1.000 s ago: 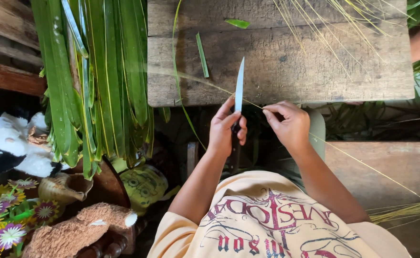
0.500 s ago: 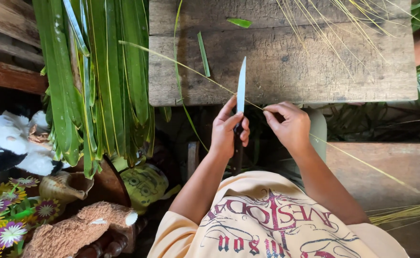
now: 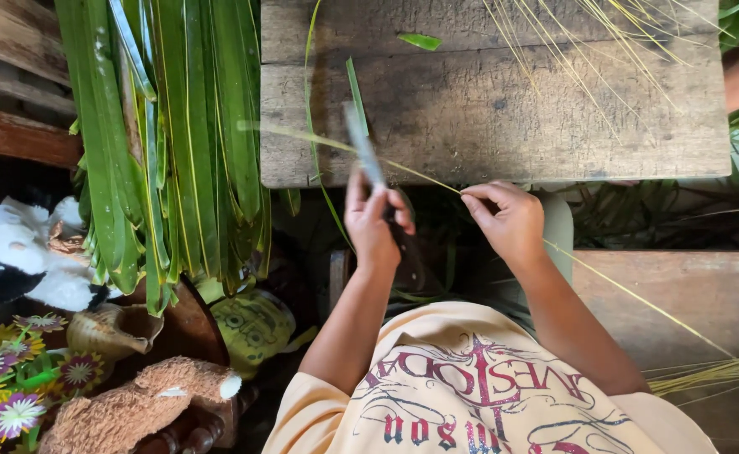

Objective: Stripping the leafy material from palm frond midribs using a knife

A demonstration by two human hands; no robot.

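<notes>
My left hand (image 3: 371, 220) grips a knife (image 3: 362, 149) whose pale blade is blurred and points up over the edge of the worn wooden table (image 3: 554, 109). My right hand (image 3: 508, 220) pinches a thin yellow-green leaf midrib (image 3: 411, 171) that runs from the left across the table edge, through my fingers, and down to the right. The blade lies against this strand to the left of my right hand. I wear a pale orange printed shirt (image 3: 478, 387).
A thick bundle of long green leaves (image 3: 168, 134) hangs at the left. Stripped thin midribs (image 3: 588, 42) lie on the table's far right and more at lower right (image 3: 705, 374). Plush toys (image 3: 16, 256), fabric flowers (image 3: 8, 395) and a woven basket (image 3: 109, 332) sit lower left.
My left hand has swung left with the knife, sliding the blade along the midrib away from my right hand. The right hand holds still.
</notes>
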